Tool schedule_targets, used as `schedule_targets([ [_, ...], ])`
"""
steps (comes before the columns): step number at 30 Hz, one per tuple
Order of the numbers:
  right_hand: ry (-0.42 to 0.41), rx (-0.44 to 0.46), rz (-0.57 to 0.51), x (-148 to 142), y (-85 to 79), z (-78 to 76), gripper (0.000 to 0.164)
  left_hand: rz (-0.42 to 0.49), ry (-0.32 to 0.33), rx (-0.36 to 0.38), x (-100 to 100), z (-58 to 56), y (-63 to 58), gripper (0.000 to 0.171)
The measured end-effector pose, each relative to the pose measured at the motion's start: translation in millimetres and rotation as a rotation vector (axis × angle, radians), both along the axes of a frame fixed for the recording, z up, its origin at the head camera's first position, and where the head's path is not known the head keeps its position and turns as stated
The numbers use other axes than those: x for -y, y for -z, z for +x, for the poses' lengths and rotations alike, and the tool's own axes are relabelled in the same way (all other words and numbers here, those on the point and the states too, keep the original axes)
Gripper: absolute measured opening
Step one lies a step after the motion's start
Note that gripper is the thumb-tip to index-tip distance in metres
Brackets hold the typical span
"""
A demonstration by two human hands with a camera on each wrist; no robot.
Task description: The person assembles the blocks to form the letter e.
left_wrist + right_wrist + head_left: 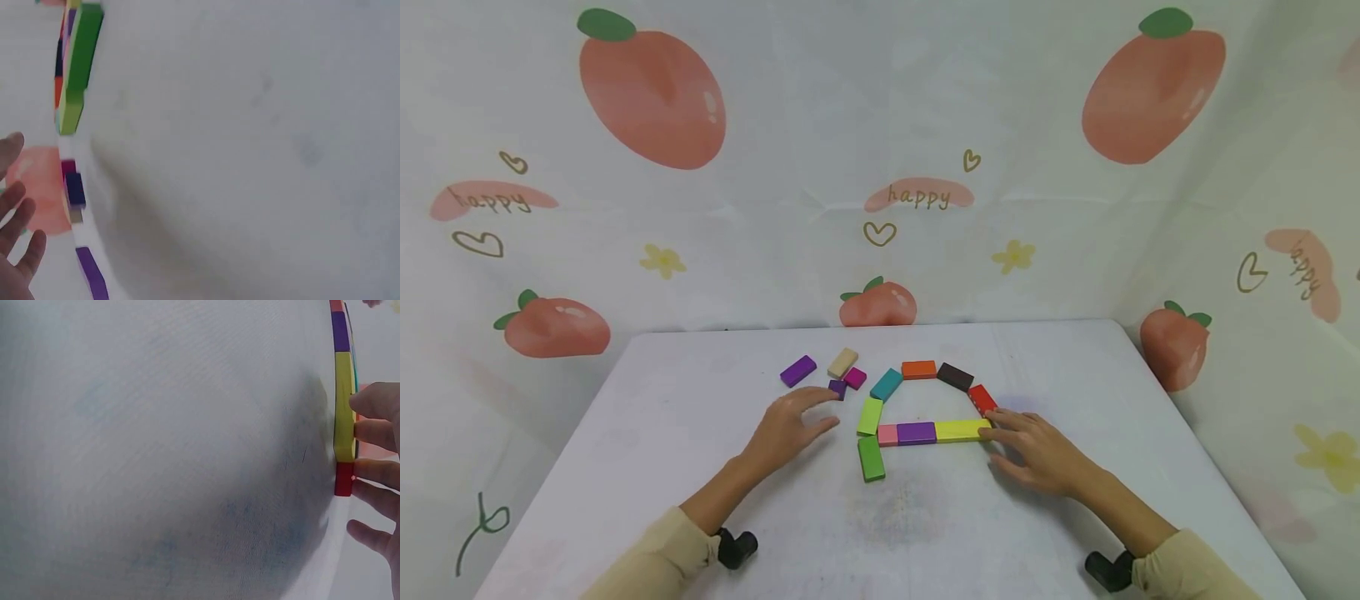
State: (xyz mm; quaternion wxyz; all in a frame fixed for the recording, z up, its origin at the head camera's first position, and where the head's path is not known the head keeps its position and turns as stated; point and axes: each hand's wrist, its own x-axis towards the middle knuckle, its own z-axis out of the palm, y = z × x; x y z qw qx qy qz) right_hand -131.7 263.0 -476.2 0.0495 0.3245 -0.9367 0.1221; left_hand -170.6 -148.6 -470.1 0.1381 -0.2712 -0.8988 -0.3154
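Observation:
My left hand [786, 427] hovers at the left with thumb and fingers apart. Its fingertips overlap a small dark purple block [837, 389] in the head view; the left wrist view has the fingers apart from that block [75, 190]. My right hand [1033, 450] has its fingers extended at the right end of a yellow block [961, 430]. In the right wrist view, fingertips meet the yellow block [344, 409] and a red block [344, 479]. A purple block [916, 433] and a pink block [887, 435] continue the yellow block's row.
Above the row arch light green [870, 416], teal [887, 384], orange [919, 370], dark brown [955, 377] and red [981, 399] blocks. A green block [871, 459] lies below. Purple [798, 372], beige [842, 362] and magenta [855, 378] blocks lie loose on the white table [700, 392].

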Motion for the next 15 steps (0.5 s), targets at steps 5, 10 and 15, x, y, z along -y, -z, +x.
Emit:
schedule_targets([
  [5,-0.002,-0.004,-0.003,0,0.4,-0.4,0.039,0.123,-0.171,0.044,12,-16.0,-0.8,0.057],
  [10,0.003,0.001,0.001,0,0.9,-0.6,0.039,0.124,-0.311,0.049,24,-30.3,0.7,0.062],
  [15,0.000,-0.004,-0.002,0,0.4,-0.8,0.038,0.067,-0.389,0.068,34,-40.5,2.8,0.065],
])
